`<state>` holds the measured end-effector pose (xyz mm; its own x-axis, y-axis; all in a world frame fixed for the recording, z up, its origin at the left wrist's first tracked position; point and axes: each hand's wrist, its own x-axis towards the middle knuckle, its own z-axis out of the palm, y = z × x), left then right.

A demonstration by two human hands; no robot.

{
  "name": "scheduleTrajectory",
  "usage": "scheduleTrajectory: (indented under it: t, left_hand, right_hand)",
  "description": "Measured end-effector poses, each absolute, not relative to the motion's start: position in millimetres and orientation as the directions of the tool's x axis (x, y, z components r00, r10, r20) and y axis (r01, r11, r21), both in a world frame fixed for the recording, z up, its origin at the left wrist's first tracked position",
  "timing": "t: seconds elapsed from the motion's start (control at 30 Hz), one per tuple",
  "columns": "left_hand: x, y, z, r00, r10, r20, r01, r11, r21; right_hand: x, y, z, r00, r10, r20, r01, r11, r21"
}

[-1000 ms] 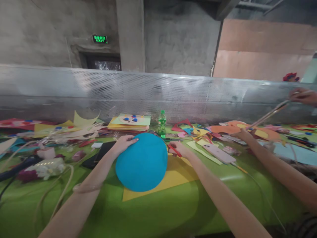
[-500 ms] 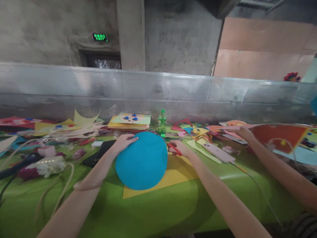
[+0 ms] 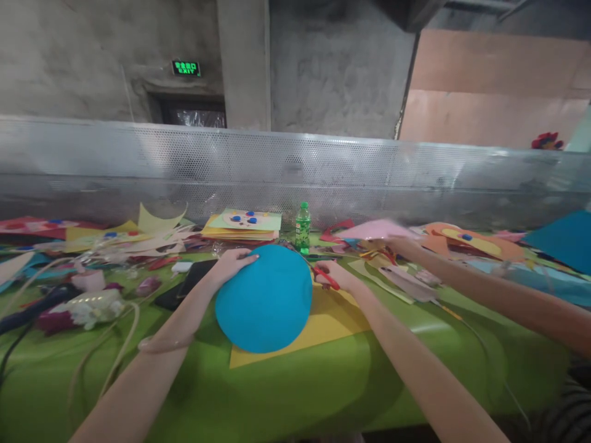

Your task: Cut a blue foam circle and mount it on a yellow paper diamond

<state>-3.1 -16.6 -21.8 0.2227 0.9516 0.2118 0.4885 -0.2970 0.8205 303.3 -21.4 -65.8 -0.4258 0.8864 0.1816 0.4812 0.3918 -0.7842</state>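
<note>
My left hand (image 3: 234, 263) pinches the upper left edge of a round sheet of blue paper (image 3: 265, 301), thumb on top. Fingers of my right hand (image 3: 336, 274) are closed round the red handles of a pair of scissors (image 3: 325, 278), at the upper right edge of the blue paper. The blades are mostly hidden, so whether they touch the paper I cannot tell. Beneath the blue sheet lies a yellow sheet of paper (image 3: 330, 323) on the green tablecloth (image 3: 295, 400).
Behind the blue paper stands a green bottle (image 3: 303, 229), beside a stack of paper sheets (image 3: 240, 234). At right, another person's arm (image 3: 484, 292) reaches in over a phone (image 3: 406, 283) on a cable. Cables and a black flat object (image 3: 196, 283) lie at left.
The other person's hand has moved left, now with pink paper near it. The red-orange sheet at right is gone from there, and blue paper shows at the right edge. My hands have barely moved.
</note>
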Motion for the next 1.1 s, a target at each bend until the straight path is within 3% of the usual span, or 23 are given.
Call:
scheduleTrajectory:
  t: [1.1]
  left_hand:
    - [-5,-18,-18,0.193,0.962,0.193,0.499,-0.266,0.825]
  right_hand:
    - [304,-34,-56,-0.359,0.919,0.162,0.553,0.349,-0.756]
